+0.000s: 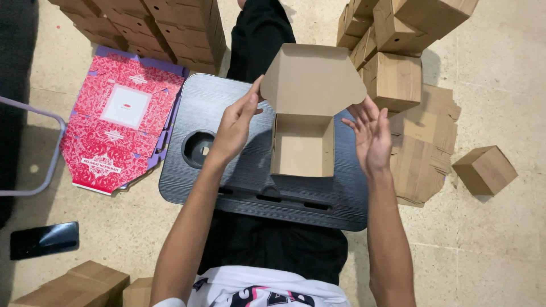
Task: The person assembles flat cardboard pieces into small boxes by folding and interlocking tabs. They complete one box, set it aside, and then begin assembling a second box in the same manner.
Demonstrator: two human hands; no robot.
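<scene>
a dark lap table (pixel 239 187) bears an open cardboard box (pixel 301 149).

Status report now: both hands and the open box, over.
Left hand open, fingertips touching raised lid of open cardboard box. Right hand open, beside the box's right wall. Box upright on black lap desk, empty. Nothing in the way.

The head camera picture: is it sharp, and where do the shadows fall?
Head view: mostly sharp, with slight softness on the right hand fingers; the left hand is crisp. Light is soft and even, with no glare on the dark lap table. The small closed box casts a faint shadow on the floor. The open cardboard box has a mildly shaded interior. Edges bend slightly from the wide lens.
</scene>
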